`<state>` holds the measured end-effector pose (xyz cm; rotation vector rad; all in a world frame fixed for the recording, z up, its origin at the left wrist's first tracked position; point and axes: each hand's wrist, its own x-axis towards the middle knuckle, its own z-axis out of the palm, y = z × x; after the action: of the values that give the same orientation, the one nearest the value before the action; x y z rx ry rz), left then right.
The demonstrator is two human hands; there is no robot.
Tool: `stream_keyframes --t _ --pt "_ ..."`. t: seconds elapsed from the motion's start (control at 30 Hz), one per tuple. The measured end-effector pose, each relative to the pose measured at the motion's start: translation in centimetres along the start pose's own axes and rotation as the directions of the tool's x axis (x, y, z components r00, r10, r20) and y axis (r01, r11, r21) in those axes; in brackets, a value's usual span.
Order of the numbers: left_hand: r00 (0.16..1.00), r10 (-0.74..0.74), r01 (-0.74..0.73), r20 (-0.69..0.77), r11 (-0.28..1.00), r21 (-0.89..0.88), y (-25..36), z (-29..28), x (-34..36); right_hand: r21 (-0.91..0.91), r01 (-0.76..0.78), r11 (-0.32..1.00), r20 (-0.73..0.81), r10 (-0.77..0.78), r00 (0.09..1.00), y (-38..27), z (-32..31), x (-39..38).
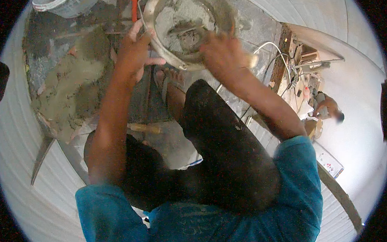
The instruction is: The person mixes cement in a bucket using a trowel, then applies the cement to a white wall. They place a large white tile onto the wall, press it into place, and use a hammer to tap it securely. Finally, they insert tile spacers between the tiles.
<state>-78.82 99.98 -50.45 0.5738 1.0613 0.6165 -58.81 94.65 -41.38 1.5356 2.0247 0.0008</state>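
A round, light-coloured bucket (159, 47) with a thin wire handle stands in front of me. Pale grey powder (179, 15) and a darker wet patch of mix lie inside it. My left hand (133, 52) grips the bucket's left rim, thumb stretched out along the near side. Over the near right rim, my right hand (223, 54) is closed round a trowel, blurred by motion. The trowel's blade (189, 30) reaches into the mix, and a pale handle end (252, 59) shows past my wrist.
Wet grey mortar (73, 87) is spread on the floor at left. A pale tub (68, 6) stands far left, near a red bar (134, 8). A wooden handle (144, 128) lies by my leg. Cables (280, 54) run right, where another person (327, 107) is among clutter.
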Motion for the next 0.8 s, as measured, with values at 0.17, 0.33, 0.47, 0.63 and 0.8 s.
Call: stream_keyframes --t 0.17,0.33,0.47,0.63,0.8 --pt "1.0 0.03 -0.03 0.004 0.999 -0.029 -0.1 0.1 0.1 0.009 -0.068 0.998 -0.116 0.069 0.991 1.7 -2.3 -1.2" --pt "0.999 0.046 -0.046 0.011 0.999 -0.021 -0.6 0.1 0.7 -0.008 0.079 0.997 0.194 -0.076 0.978 0.0 -0.3 1.3" --pt "0.996 0.082 -0.081 -0.021 0.995 0.055 -1.1 -0.2 1.0 -0.012 -0.106 0.994 0.158 0.106 0.982 2.6 -4.6 -0.2" --pt "0.994 0.08 -0.079 0.071 0.997 -0.016 -1.3 -0.4 1.7 -0.096 0.059 0.994 0.194 -0.039 0.98 3.7 -1.8 0.9" --pt "0.998 0.067 -0.066 0.016 0.997 -0.047 -1.2 0.0 0.7 -0.332 0.031 0.943 0.067 -0.009 0.998 5.7 -4.2 0.9"
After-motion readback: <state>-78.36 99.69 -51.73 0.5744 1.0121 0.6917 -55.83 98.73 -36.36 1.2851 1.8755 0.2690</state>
